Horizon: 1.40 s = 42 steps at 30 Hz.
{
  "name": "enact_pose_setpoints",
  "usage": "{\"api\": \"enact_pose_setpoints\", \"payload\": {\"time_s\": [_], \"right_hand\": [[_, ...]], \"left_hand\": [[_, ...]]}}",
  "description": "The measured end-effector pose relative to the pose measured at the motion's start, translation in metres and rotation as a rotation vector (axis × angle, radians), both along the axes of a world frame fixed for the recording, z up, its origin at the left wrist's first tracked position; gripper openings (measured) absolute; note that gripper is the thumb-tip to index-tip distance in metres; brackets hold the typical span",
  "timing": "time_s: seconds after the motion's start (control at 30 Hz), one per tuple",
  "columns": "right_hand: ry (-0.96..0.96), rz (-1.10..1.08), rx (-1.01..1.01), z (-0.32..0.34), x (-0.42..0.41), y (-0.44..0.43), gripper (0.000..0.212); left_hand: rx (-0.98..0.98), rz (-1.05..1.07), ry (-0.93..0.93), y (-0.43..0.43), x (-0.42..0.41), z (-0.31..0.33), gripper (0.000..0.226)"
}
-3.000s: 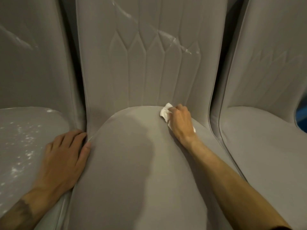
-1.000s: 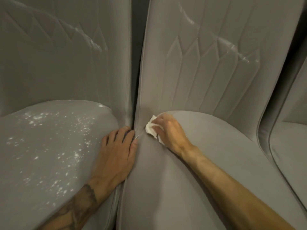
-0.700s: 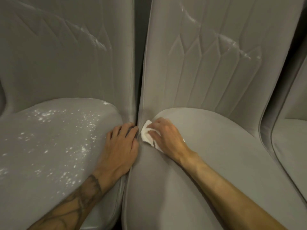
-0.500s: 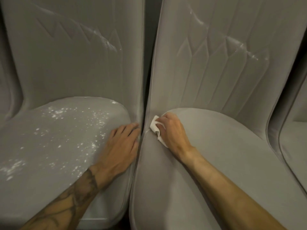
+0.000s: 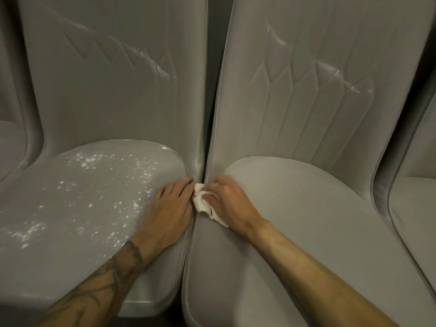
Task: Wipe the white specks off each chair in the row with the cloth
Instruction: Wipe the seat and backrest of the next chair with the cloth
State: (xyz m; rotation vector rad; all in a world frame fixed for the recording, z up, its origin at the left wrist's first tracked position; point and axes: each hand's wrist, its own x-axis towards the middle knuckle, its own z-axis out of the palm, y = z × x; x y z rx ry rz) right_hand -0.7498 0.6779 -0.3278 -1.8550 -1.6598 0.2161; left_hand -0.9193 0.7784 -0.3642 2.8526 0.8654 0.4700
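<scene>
The fingers (image 5: 220, 184) of the right hand (image 5: 232, 200) curl round the white cloth (image 5: 202, 205), which has swept leftward across the right seat (image 5: 306, 220) to the gap between two chairs. That seat looks clean. The left hand (image 5: 168, 208) lies flat, fingers straight, on the left seat (image 5: 59, 256), thick with white specks (image 5: 94, 161): surely next. Streaks (image 5: 346, 82) mark both backrests (image 5: 118, 109).
</scene>
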Motion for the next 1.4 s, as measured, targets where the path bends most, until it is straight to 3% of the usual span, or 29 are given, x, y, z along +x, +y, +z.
{"api": "enact_pose_setpoints", "payload": {"time_s": [0.13,0.3,0.47,0.67,0.87,1.13,1.23,1.4], "right_hand": [[0.024,-0.157,0.1,0.004,0.01,0.009,0.015],[-0.016,0.018,-0.012,0.0,0.019,0.005,0.021],[0.019,-0.197,0.25,0.014,0.059,0.015,0.014],[-0.175,-0.402,0.475,0.066,0.142,0.014,0.013],[-0.407,-0.579,0.662,0.15,0.233,-0.012,0.018],[-0.735,-0.652,0.673,0.269,0.321,-0.009,0.029],[-0.795,-0.672,0.686,0.27,0.332,-0.005,0.028],[-0.913,-0.627,0.598,0.213,0.333,-0.03,0.026]], "left_hand": [[0.027,0.009,-0.026,-0.002,0.002,0.001,0.052],[0.056,0.006,-0.081,0.003,0.006,-0.005,0.048],[0.114,0.027,-0.311,0.011,0.058,0.024,0.049],[0.309,0.009,-0.481,0.044,0.147,0.102,0.063],[0.399,0.066,-0.588,0.075,0.206,0.164,0.063],[0.521,0.127,-0.661,0.088,0.235,0.178,0.057],[0.548,0.131,-0.679,0.09,0.237,0.175,0.058],[0.58,0.128,-0.686,0.09,0.239,0.174,0.058]]}}
